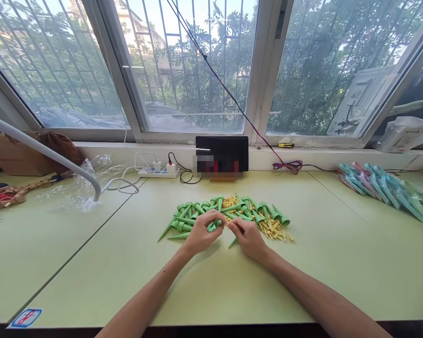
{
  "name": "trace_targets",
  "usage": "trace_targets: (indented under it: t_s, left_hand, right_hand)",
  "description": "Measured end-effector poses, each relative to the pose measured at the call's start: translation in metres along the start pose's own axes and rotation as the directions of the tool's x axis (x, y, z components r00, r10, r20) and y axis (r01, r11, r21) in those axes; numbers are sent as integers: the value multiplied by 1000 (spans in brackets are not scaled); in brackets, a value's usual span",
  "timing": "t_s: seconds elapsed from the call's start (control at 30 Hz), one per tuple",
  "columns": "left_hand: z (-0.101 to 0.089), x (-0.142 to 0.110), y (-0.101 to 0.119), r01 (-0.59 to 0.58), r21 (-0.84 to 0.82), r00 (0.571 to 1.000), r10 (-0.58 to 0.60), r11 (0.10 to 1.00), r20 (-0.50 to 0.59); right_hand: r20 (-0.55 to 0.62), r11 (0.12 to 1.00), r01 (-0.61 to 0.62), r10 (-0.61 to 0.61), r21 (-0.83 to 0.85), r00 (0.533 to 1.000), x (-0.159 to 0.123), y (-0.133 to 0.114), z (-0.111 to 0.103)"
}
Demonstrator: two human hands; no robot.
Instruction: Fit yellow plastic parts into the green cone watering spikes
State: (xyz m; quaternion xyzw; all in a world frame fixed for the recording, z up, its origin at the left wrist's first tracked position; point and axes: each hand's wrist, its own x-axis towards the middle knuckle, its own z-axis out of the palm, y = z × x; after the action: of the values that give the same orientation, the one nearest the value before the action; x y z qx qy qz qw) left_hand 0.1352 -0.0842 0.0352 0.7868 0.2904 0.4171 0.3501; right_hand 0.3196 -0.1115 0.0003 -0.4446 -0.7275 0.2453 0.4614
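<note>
Centrally, two bare hands meet over a pale yellow-green surface [211, 291], seen from the person's own viewpoint. The left hand [205, 230] is curled closed around a green plastic spike [215, 224], whose end shows between the thumb and fingers. The right hand [248, 237], just beside it, has thumb and forefinger drawn together in a pinch pointing toward the left hand; whatever may lie between those fingertips is too small to tell.

Beyond both hands spreads a heap of green spikes [183, 225], tapered like narrow cones and lying at many angles. Small yellow pieces [273, 230] are scattered beside the right hand, on its outer side, with more among the spikes straight ahead of the hands. One spike's pointed tip [232, 243] pokes out next to the right hand.

Farther ahead of the hands stands a dark screen [222, 152], partly blurred, with a white power strip [158, 172] to its left. Well to the right of the right hand lie light-blue and pink items [384, 185]; well to the left of the left hand is crumpled clear plastic [88, 183]. Large windows [193, 70] rise behind everything, showing leafy trees.
</note>
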Motion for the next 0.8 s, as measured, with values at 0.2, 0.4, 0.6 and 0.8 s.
trace_targets:
  t_s: [0.2,0.4,0.6,0.8]
  left_hand:
    - [0,0,1,47,79,999,-45,996,-30]
    - [-1,1,2,145,-17,982,-146,989,-122]
    - [-1,3,-2,196,-95,951,-213,976,-223]
    - [0,5,-3,224,-198,933,-269,954,-239]
  right_hand:
    - [-11,997,49,-50,-66,999,0,-1,0]
    - [70,990,90,-83,-110,994,-4,-4,3]
    - [86,991,86,-77,-107,993,-4,-5,2]
    - [100,992,79,-70,-94,993,-4,-4,1]
